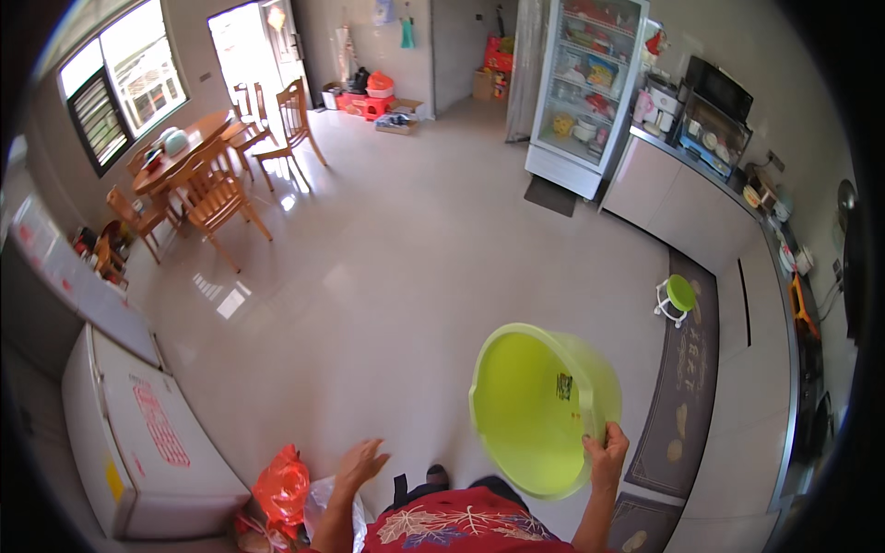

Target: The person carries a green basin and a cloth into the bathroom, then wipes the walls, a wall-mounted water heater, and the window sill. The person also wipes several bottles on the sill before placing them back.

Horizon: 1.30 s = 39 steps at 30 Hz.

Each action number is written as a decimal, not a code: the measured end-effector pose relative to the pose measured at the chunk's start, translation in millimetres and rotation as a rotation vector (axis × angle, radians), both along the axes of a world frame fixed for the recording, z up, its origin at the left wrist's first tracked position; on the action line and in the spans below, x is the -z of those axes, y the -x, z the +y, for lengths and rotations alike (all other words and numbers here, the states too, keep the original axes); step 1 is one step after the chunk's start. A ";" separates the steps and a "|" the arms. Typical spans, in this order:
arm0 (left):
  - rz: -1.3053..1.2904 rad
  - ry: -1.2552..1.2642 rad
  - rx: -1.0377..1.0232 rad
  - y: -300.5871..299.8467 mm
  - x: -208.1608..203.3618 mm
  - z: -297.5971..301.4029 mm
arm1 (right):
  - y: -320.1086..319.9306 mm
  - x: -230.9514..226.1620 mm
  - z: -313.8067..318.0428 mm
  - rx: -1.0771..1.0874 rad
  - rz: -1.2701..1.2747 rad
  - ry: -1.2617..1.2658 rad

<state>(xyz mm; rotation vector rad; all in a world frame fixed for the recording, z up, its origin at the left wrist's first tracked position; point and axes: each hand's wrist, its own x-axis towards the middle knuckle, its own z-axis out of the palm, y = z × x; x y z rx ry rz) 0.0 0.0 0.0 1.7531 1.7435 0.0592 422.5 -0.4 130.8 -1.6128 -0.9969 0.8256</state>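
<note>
A large yellow-green plastic basin hangs tilted on its side at my right, its hollow turned toward the left. My right hand grips its rim at the lower right, thumb inside and fingers outside. Inside the basin I see a dark square label and no contents. Out to the left, my left hand is held in the air with its fingers stretched, holding nothing. Below and beside it are a red plastic bag and a whitish clear bag.
A white chest freezer stands at the near left. A wooden table with chairs is at the far left. A glass-door fridge and a counter line the right, with a green stool on a dark mat.
</note>
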 end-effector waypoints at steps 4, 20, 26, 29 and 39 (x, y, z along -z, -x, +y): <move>-0.192 -0.191 0.247 -74.7 -49.8 221.9 | 7.4 -0.9 162.3 0.008 0.140 -0.095; 0.010 0.108 -0.240 -33.0 26.0 586.0 | -25.0 18.7 692.5 -0.251 0.350 -0.014; 0.089 0.027 -0.142 -29.2 39.0 816.9 | -20.4 14.0 890.5 -0.180 0.354 -0.027; -0.038 -0.110 -0.007 -83.3 2.1 967.4 | -24.2 10.4 977.8 -0.139 0.426 -0.051; -0.239 0.032 0.114 -135.6 11.8 1325.7 | -25.4 52.2 1312.2 -0.098 0.273 0.015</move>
